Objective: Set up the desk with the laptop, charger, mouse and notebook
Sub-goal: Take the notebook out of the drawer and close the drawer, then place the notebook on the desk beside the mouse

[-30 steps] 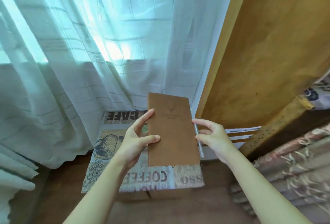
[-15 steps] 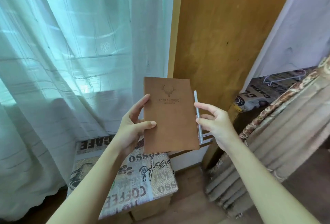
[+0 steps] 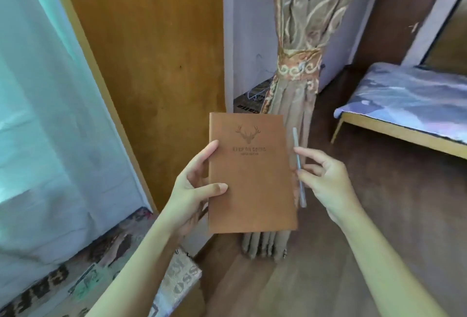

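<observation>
Nearest to me, my left hand (image 3: 195, 188) holds the brown leather-look notebook with a stamped deer head on the cover (image 3: 251, 175). The thumb lies on the front near the left edge and the fingers are curled behind it. The notebook is in the air in front of my chest, upright and facing me, not on any desk. My right hand (image 3: 326, 180) pinches a thin pale blue pen (image 3: 299, 167) between thumb and fingers, just beside the right edge of the notebook, and the other fingers are loosely spread.

I judge the notebook light and rather stiff, with a matte cover that should not slip. A grip at the spine side, as now, seems enough for carrying. The pen is slim and smooth and could slide out, so I would keep it pinched near its middle.

Farther off stand a tied patterned beige curtain (image 3: 298, 64) and a low bed with a blue cover (image 3: 404, 97). I see no desk.
</observation>
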Available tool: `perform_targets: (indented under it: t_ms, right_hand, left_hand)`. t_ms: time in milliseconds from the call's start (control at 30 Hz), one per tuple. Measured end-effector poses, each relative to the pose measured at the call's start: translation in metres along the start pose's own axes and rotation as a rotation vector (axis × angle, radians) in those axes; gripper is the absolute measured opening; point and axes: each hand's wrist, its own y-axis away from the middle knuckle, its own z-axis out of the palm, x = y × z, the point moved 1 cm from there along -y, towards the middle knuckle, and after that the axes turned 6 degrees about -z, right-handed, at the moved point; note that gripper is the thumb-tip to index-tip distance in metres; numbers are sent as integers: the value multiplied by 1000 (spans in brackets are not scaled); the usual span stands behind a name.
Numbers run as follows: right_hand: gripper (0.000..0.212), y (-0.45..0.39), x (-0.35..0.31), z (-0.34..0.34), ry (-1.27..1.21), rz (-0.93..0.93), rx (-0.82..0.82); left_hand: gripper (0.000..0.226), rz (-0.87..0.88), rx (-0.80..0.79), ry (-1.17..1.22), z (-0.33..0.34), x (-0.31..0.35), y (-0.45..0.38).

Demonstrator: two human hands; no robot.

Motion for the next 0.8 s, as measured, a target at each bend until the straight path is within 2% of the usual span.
perform_targets:
  t_ms: [233, 533, 800]
  right_hand:
    - [42, 24, 16, -168, 58, 57, 270]
    - [39, 57, 55, -409, 141, 167, 587]
    - [38, 71, 105, -565, 124, 205, 894]
  left_hand:
    - [78, -80, -270, 45, 154, -46, -73]
    - [78, -216, -526, 53, 402, -132, -148]
    - [77, -335, -736, -16, 584, -202, -207]
